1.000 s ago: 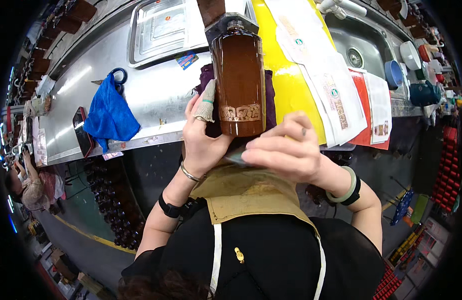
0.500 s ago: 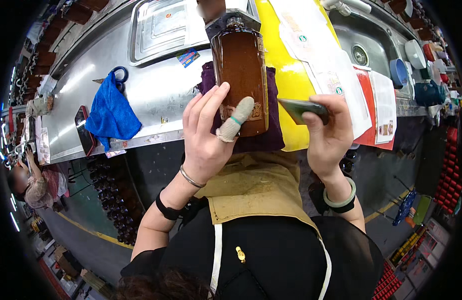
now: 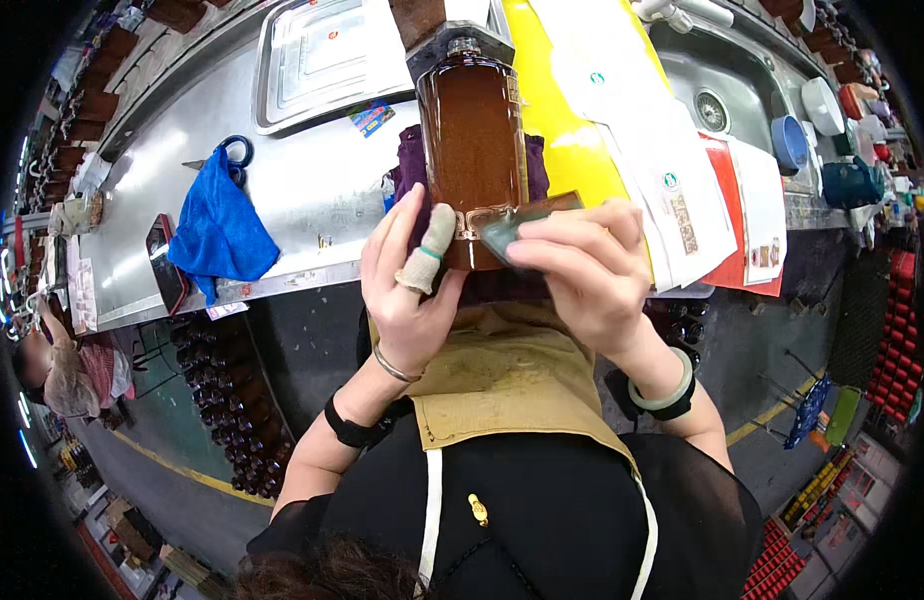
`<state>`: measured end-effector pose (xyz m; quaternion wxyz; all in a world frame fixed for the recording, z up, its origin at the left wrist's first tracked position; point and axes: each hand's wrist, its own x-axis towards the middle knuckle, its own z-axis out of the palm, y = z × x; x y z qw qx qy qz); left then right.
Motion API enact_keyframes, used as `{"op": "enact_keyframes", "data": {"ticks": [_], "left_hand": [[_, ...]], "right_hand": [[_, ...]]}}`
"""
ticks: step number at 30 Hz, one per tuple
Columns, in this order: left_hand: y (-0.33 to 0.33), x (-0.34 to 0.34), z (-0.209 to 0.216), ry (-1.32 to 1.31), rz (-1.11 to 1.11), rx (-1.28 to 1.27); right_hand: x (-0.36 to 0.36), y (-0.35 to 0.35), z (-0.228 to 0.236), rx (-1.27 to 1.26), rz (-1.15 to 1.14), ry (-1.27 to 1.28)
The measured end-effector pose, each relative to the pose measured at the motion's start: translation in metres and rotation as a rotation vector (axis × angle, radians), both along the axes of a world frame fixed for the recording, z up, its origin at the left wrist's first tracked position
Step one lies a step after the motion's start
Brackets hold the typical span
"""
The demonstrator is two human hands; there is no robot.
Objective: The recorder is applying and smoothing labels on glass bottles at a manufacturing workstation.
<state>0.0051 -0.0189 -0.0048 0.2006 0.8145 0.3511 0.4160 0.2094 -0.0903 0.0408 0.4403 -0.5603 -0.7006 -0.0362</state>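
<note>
A large brown glass bottle [image 3: 472,130] lies with its neck away from me and its base toward me, on a dark purple cloth [image 3: 535,165]. Raised gold-toned lettering crosses it near the base. My left hand [image 3: 410,305] grips its lower left corner, thumb by the base; a pale finger cot [image 3: 430,252] covers the index finger. Pinched in my right hand [image 3: 597,280] is a flat, dark greenish scraper [image 3: 504,230], its edge over the lettering on the bottle's lower right. The bottle's neck end sits against a metal-and-wood block [image 3: 452,45].
A blue cloth [image 3: 222,225], scissors [image 3: 240,150], a phone [image 3: 167,262] and a steel tray [image 3: 282,75] are to the left. Yellow sheeting [image 3: 542,60] and white printed sheets [image 3: 647,150] lie right of the bottle, before a sink [image 3: 747,70]. A person [image 3: 67,365] sits far left.
My right hand has moved left, bringing the scraper from beside the bottle onto its lower end. My left hand has slid back toward the bottle's lower left corner.
</note>
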Motion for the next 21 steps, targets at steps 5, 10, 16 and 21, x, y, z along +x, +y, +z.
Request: {"op": "enact_keyframes", "data": {"ticks": [5, 10, 16, 21], "left_hand": [[0.001, 0.004, 0.001, -0.109, 0.022, -0.114], [0.002, 0.002, 0.027, 0.042, -0.006, 0.158], [0.003, -0.002, 0.009, 0.053, 0.037, 0.086], [0.004, -0.001, 0.013, 0.037, 0.024, 0.166]], "right_hand": [[-0.001, -0.006, 0.023, -0.034, 0.095, -0.013], [0.007, 0.005, 0.006, 0.0, 0.028, -0.032], [0.006, -0.004, 0.023, -0.001, 0.041, -0.033], [-0.003, -0.012, 0.009, -0.057, 0.077, -0.073]]}}
